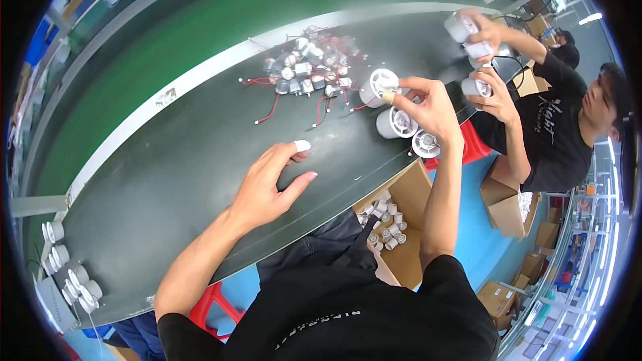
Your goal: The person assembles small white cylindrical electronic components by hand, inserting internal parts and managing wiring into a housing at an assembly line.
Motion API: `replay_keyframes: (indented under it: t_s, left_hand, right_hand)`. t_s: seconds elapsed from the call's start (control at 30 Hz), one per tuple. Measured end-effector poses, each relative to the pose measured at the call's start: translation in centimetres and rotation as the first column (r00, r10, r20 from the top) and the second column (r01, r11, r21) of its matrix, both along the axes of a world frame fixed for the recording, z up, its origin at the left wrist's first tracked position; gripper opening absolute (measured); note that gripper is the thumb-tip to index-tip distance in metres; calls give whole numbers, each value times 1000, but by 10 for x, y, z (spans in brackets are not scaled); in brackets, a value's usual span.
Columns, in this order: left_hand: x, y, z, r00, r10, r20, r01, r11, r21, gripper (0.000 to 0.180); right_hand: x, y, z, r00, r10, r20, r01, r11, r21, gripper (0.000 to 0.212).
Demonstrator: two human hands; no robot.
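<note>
My right hand (433,112) pinches the rim of a white round plastic housing (382,84) with a spoked end, thumb and forefinger closed on it. Just below that hand, two more white housings (394,123) lie on their sides on the dark green work surface. My left hand (264,184) hovers over the bench with thumb and fingers apart and nothing between them. A white cover sits on one of its fingertips. Farther off is a heap of small motors (307,63) with red and black wires, some wires trailing toward my hands.
At right, a co-worker (558,120) holds similar white housings (461,27). Below the bench edge stands a cardboard box (413,190) with small white parts. More white housings (80,287) are at the left end. A green conveyor belt (200,20) runs behind a pale rail.
</note>
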State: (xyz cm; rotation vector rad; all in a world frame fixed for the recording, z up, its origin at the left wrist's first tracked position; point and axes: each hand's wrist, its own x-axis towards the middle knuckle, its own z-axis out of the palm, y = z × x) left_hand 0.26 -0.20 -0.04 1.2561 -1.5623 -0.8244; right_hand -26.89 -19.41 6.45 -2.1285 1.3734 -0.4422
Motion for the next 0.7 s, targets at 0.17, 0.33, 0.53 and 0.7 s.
replay_keyframes:
  t_s: [0.17,0.33,0.53,0.7]
  left_hand:
    - [-2,-2,1,998,-32,56,35,998,-47,38]
    - [-7,-12,11,994,44,98,-31,991,-129,39]
    - [-41,-75,48,870,61,490,113,941,-318,60]
    - [-73,-128,48,644,-47,764,313,927,-207,71]
  right_hand:
    - [16,2,-11,984,32,178,-42,998,54,26]
    - [8,3,-1,952,173,251,-125,973,-196,21]
    - [-18,37,18,973,-50,224,83,987,-141,32]
    - [-12,54,-7,969,-33,246,96,963,-251,28]
